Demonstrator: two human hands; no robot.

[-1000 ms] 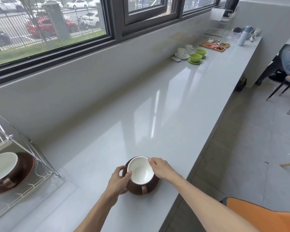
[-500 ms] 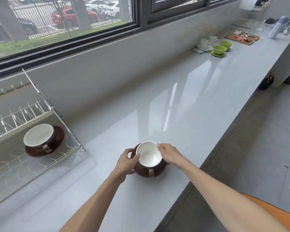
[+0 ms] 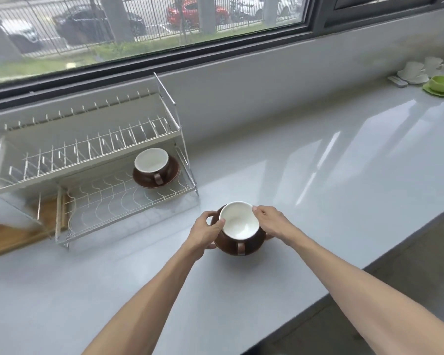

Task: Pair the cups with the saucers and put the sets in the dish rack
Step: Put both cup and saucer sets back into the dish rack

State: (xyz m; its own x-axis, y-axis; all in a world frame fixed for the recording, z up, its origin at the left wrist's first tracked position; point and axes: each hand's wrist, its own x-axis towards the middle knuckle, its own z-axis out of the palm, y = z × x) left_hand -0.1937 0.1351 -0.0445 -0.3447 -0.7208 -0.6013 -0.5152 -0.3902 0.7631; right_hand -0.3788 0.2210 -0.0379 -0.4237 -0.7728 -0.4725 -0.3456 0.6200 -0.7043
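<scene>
Fingers and thumbs of the left hand (image 3: 206,231) and right hand (image 3: 270,222) curl around opposite sides of a brown cup (image 3: 239,230) on its saucer (image 3: 230,250), both bare forearms reaching forward over the grey counter (image 3: 318,175), just beside the dish rack (image 3: 92,160).

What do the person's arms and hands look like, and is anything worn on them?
Both forearms are bare as far as the frame shows: no sleeves, gloves, watch or bracelets. No rings show on the left hand or right hand. The fingernails look short and unpainted.
</scene>
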